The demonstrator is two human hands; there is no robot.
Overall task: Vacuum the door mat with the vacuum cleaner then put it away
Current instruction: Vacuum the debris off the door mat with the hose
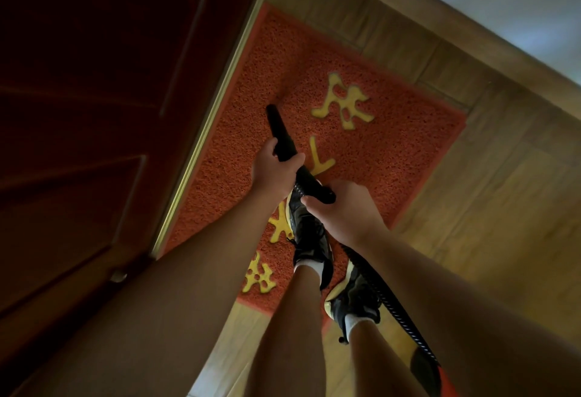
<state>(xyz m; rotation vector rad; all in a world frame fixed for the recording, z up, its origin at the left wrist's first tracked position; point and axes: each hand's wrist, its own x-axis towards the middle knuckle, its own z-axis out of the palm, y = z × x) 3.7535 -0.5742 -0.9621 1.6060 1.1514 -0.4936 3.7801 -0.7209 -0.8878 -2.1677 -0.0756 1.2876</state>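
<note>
A red door mat [386, 151] with yellow characters lies on the wooden floor beside the door. The black vacuum wand [278, 128] slants down onto the mat, its tip near the mat's middle. My left hand [272, 169] grips the wand partway along. My right hand [341, 208] grips the wand's rear end, where the ribbed black hose [380, 296] joins. The hose trails back past my right leg toward a dark, red-tipped part of the vacuum cleaner [429, 368] at the bottom edge.
A dark red door [94, 114] with a metal threshold strip [207, 126] fills the left side. My feet in black and yellow shoes [309, 236] stand on the mat's near end. Wooden floor [503, 208] extends right to a skirting board and pale wall.
</note>
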